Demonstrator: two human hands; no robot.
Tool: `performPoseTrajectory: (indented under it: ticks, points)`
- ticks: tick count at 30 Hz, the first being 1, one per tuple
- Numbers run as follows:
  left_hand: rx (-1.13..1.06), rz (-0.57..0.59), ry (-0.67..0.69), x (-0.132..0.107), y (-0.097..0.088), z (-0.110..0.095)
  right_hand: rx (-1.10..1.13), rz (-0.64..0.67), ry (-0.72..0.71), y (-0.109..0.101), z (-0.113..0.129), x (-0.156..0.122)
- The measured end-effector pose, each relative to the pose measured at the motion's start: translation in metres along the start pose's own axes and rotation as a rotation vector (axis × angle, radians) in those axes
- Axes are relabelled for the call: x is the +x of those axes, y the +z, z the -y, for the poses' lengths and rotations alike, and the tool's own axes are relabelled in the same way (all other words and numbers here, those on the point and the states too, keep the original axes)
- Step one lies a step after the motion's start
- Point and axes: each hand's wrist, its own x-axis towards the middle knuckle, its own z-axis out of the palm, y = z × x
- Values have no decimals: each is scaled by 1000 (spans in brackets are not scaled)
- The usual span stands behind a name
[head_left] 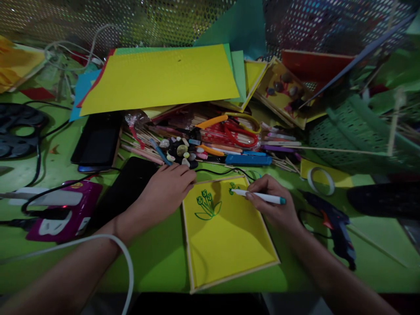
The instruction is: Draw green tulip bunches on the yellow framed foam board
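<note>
In my right hand (272, 197) is a white marker (259, 195) with a teal end. Its tip touches the upper right of a yellow sheet (232, 245) framed with thin wooden sticks. A green tulip drawing (208, 205) stands at the sheet's upper left, and smaller green lines lie under the marker tip. My left hand (170, 186) rests palm down by the frame's upper left corner, fingers laid out near a cluster of pebbles (182, 151) and holding nothing visible. Its fingertips are close to a blue stick.
Behind lie scissors (241, 133), a blue cutter (248, 159) and stacked yellow paper (160, 78). On the right are a tape roll (320, 181), a glue gun (334, 225) and a green basket (354, 131). A purple power strip (65, 214) and phone (96, 140) sit left; a white cable (126, 258) crosses my left forearm.
</note>
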Motion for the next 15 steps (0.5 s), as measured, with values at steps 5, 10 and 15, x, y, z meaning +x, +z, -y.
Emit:
performPoseTrajectory:
  ticks: [5,10,15]
  points:
    - [8,-9,5,0,2,1,-20,9,-12,0,1,1]
    - [1,-22,11,0,2,1,-20,13,1,2,5,2]
    - [-3,-9,4,0,1,1,-28,17,20,2,6,1]
